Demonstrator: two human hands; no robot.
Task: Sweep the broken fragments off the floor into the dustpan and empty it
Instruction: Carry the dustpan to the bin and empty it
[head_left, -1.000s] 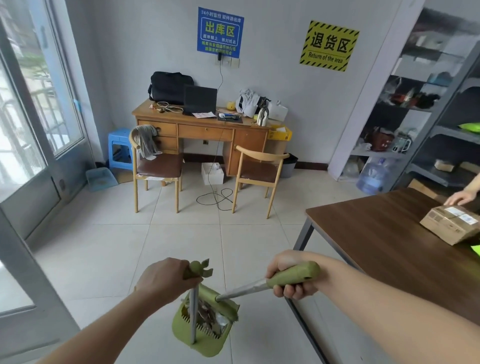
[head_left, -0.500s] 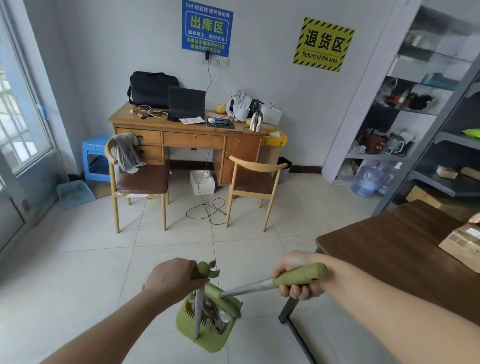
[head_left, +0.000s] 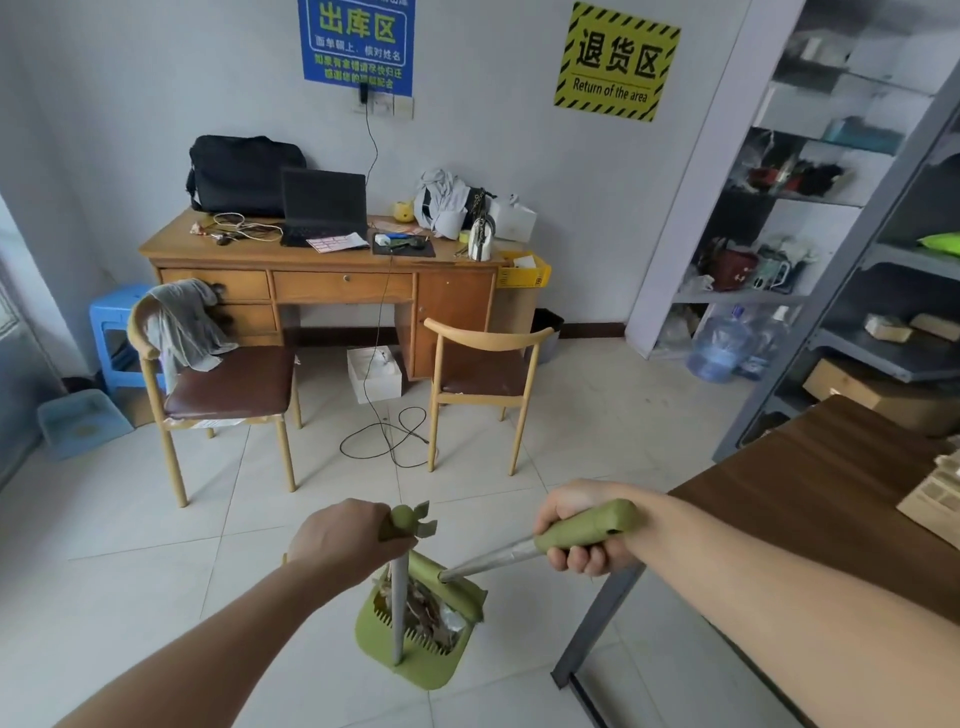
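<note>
Tiled floor (head_left: 156, 597) in my view: no fragments seen on it, so I judge sweeping done, emptying left. Dustpan (head_left: 415, 660), loaded with debris, hangs above the floor near the table's corner, left hand (head_left: 343, 540) clenched on its handle. Right hand (head_left: 582, 530) clenched on the broom (head_left: 519, 551), its head resting in the pan.

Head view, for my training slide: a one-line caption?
Left hand holds the filled dustpan, right hand the broom, facing the desk.

Yellow hazard-striped wall sign (head_left: 617, 61) reading "退货区" and "Return of the area", blue wall sign (head_left: 357, 44) headed "出库区"
</note>
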